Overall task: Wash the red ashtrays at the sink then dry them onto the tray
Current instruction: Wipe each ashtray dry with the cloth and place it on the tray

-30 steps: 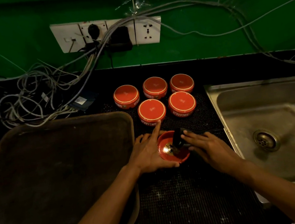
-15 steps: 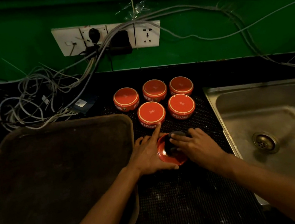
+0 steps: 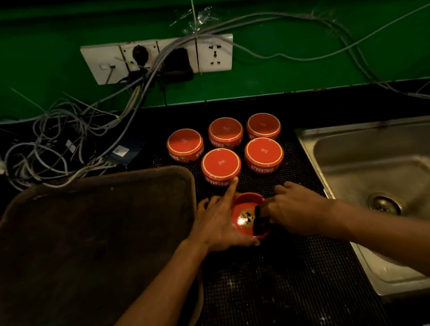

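On a dark studded mat (image 3: 271,277), the left hand (image 3: 220,223) holds an upright red ashtray (image 3: 244,220) by its left side and near rim, forefinger stretched out toward the row behind. The right hand (image 3: 296,208) grips a dark cloth or sponge (image 3: 259,221) pressed inside the ashtray's bowl. Five more red ashtrays (image 3: 220,163) sit upside down in two rows just beyond. A large brown tray (image 3: 83,249) lies to the left, a steel sink (image 3: 389,176) to the right. Tangled cables (image 3: 53,153) run up to wall sockets (image 3: 159,57) on a green wall.
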